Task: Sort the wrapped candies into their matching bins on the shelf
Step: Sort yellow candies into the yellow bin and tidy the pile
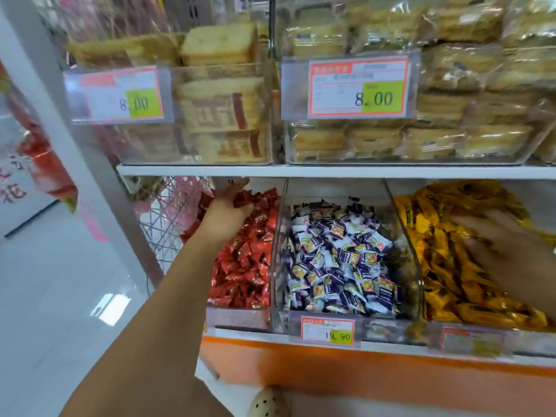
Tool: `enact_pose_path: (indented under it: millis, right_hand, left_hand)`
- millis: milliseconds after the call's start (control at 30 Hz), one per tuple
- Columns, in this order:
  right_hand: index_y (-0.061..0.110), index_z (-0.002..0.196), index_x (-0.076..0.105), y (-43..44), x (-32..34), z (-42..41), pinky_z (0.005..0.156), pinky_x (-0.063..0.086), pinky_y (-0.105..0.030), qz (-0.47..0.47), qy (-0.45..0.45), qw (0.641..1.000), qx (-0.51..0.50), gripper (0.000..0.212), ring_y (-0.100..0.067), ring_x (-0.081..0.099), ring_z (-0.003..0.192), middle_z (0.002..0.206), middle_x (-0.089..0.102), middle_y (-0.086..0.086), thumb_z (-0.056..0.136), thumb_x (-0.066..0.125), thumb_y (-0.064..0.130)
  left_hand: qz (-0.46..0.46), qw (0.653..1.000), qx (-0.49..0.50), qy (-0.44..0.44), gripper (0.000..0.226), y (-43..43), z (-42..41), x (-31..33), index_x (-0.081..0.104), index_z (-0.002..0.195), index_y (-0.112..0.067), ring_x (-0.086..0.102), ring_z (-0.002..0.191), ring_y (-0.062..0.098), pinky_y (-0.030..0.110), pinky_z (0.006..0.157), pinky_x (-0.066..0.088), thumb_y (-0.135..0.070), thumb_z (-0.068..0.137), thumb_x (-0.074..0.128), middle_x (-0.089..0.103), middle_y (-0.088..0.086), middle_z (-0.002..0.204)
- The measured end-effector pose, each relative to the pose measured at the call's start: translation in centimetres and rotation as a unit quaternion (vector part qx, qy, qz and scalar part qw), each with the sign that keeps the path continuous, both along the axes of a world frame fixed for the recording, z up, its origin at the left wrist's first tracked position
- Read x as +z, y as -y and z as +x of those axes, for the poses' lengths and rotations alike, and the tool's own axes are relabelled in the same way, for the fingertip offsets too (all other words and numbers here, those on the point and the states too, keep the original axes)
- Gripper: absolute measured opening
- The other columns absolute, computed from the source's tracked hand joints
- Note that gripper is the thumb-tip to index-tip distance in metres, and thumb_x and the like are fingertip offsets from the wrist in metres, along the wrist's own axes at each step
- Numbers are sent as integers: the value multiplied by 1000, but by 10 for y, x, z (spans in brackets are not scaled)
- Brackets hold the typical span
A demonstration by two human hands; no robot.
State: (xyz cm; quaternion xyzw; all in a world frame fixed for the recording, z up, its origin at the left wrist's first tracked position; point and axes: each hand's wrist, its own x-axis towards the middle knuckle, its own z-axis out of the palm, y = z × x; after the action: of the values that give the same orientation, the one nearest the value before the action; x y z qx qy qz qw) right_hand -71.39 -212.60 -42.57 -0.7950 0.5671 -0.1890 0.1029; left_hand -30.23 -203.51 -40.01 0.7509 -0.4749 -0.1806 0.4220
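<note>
Bright, even store light, with a glare patch shining on the floor [109, 308]. Right grip [508, 248] smeared with motion blur, upper left price tag [120, 96] soft, shelf [331, 171] bowing at the wide-angle edges.

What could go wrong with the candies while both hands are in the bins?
1. The left hand holds red candies high at the back of the pile; some might slip and drop among the blue-and-white candies next door.
2. The right hand is blurred over the heaped yellow candies; a quick sweep might push some out at the front.
</note>
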Motion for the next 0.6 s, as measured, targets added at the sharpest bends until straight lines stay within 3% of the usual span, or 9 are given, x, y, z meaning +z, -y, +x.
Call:
enact_pose_path:
  millis: [67,100,167,267,367,467,533,600]
  right_hand:
    - [55,123,42,-6,9,-2,113,27,-49,4,22,1000,11,40,-31,30,140,151,35,-7,95,47,29]
    - [52,124,43,-9,13,-4,114,25,-46,5,30,999,13,40,-29,27,142,152,34,-6,96,48,25]
    - [42,133,46,-14,22,-9,116,21,-43,18,25,999,15,41,-21,23,144,153,32,-4,98,48,22]
    - [42,139,41,-16,25,-23,117,19,-40,20,25,999,15,48,-17,20,145,155,30,-3,94,56,31]
    - [50,143,28,-15,27,-42,116,21,-42,107,19,994,-22,83,-21,12,146,159,12,-2,72,72,57]
    - [44,148,-7,-13,16,-57,112,30,-42,257,-9,964,-71,135,-26,19,145,160,5,-3,46,74,78]
    - [39,146,-22,-10,2,-58,109,35,-40,306,-31,948,-80,148,-28,31,140,159,17,-3,40,74,81]
    - [36,146,-22,-5,-12,-54,110,35,-42,306,-50,947,-88,149,-29,31,139,156,20,-7,41,74,79]
  left_hand:
    - [-14,999,-16,31,45,-3,-14,11,48,137,-22,59,87,11,-1,64,36,-13,94,56,53,7,137]
    - [-15,998,-37,53,44,-5,-27,16,48,138,-21,61,93,14,2,65,36,-15,95,54,54,6,135]
    - [-11,992,-95,82,44,-8,-66,26,45,141,-24,57,112,22,13,76,35,-24,97,52,56,7,131]
    - [3,974,-206,94,47,-14,-134,29,38,142,-35,41,130,15,19,94,30,-36,97,50,41,0,144]
    - [23,949,-297,104,56,-9,-189,18,26,147,-39,14,144,6,25,113,17,-44,95,48,15,-12,157]
    - [50,936,-317,146,64,6,-224,4,16,151,-34,-6,146,7,28,115,3,-49,96,42,-3,-12,159]
    - [49,932,-311,179,65,19,-238,-7,13,152,-31,-14,145,7,28,116,-3,-52,95,38,-9,-9,160]
    - [42,930,-308,194,66,28,-248,-19,12,152,-33,-20,143,6,30,116,-5,-55,95,36,-13,-10,159]
